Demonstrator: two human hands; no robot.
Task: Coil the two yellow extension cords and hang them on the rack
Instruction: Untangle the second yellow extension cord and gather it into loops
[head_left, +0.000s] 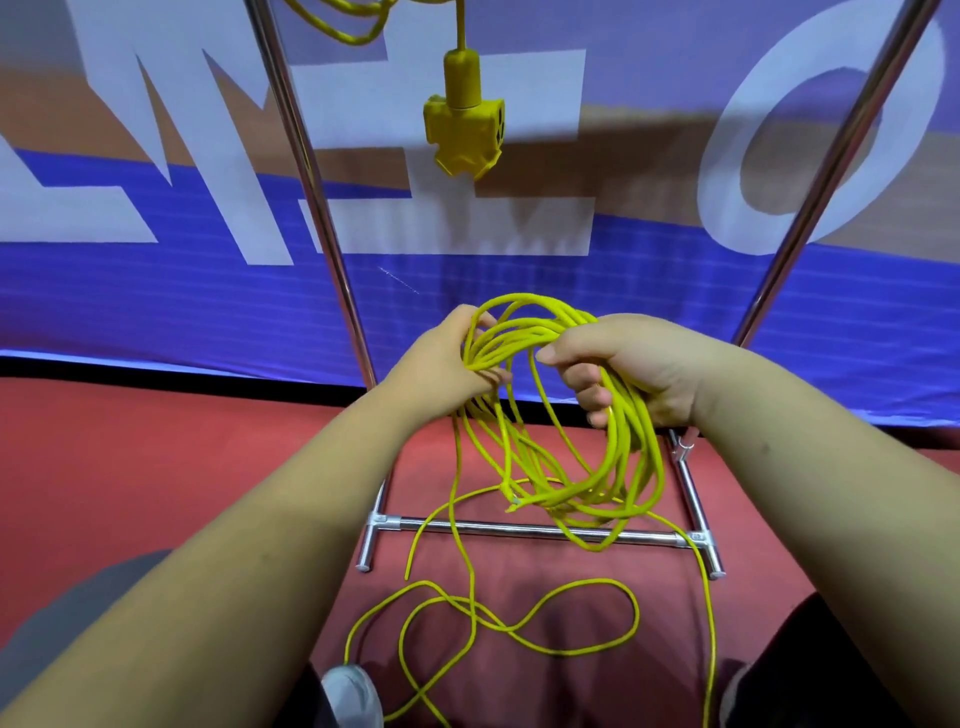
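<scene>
Loops of one yellow cord (631, 436) hang between both hands, the long axis running down toward the low bar of the rack (519, 529). The left hand (447, 358) grips the strands near the top, and the right hand (623, 364) curls round the bundle. The loose tail lies on the red floor (156, 467). A second cord (459, 26) hangs above, with its socket block (465, 130) pointing down. I count two cords and two hands.

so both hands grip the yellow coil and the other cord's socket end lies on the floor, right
No, the head view shows the socket end hanging in the air. The left hand and right hand do grip the yellow coil.
</scene>
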